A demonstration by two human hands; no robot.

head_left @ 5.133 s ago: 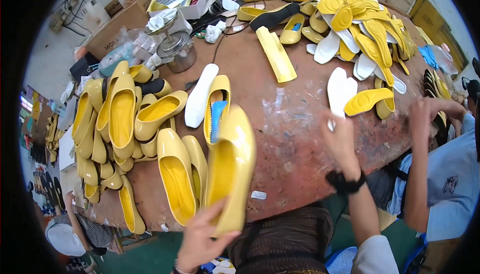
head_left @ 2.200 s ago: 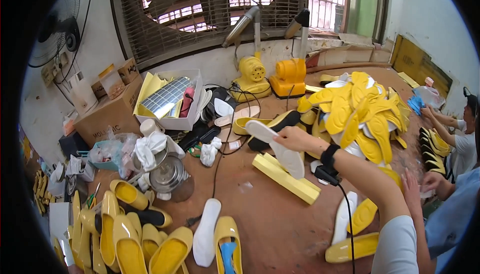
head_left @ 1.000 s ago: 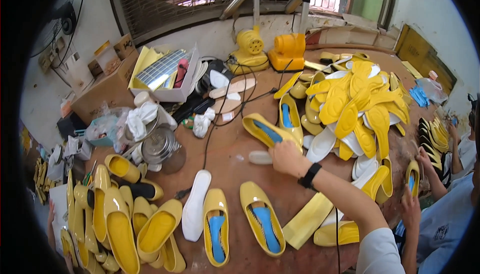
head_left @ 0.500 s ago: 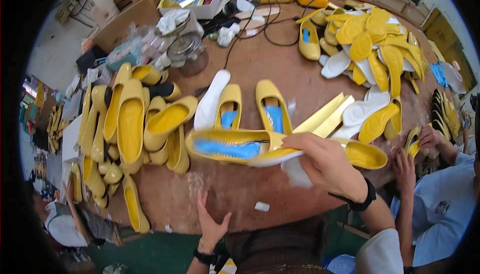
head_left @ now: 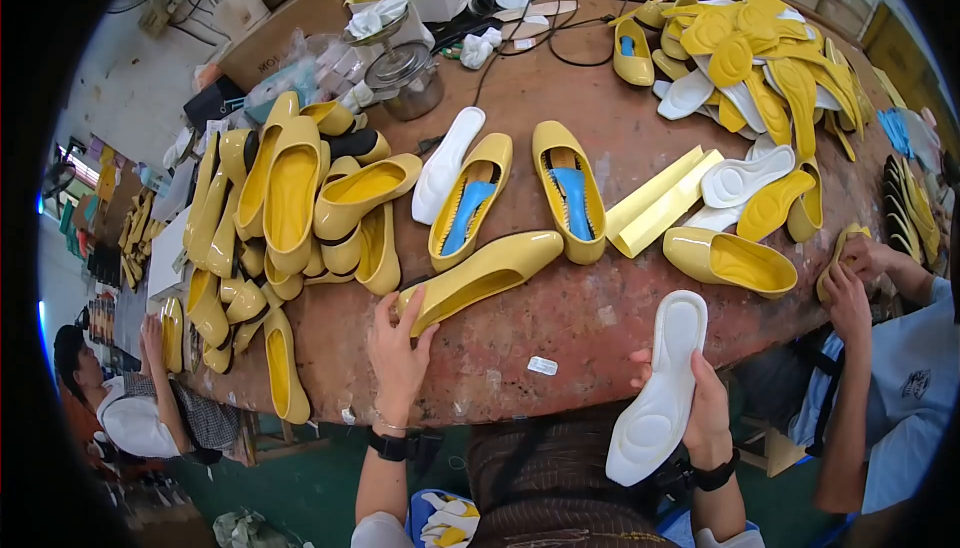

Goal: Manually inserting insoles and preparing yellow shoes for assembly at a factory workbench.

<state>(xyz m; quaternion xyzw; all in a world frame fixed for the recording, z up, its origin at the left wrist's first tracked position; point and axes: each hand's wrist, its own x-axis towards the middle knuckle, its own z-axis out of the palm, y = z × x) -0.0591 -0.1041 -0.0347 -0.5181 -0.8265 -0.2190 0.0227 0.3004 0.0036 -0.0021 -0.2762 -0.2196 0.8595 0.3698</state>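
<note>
A glossy yellow flat shoe (head_left: 500,270) lies tilted on the table in front of me, its toe toward the upper right. My left hand (head_left: 398,363) grips its heel end between thumb and fingers. In my right hand (head_left: 706,403) is a white insole (head_left: 655,393), held by its edge low in front of my body, beyond the table's front edge. Behind the gripped shoe stand two yellow shoes, the left one (head_left: 470,198) and the right one (head_left: 568,188), each with a blue strip inside. A second white insole (head_left: 448,166) lies beside the left one.
Piled yellow shoes (head_left: 295,198) fill the table's left side. Yellow and white insoles (head_left: 760,58) are heaped at the back right. Folded yellow strips (head_left: 660,203) and another yellow shoe (head_left: 730,260) lie to the right. Co-workers sit at both sides; one's hands (head_left: 850,288) hold a shoe.
My right hand has drawn back from over the table toward my body with the insole. My left hand has moved up onto the shoe's heel. The view has shifted slightly.
</note>
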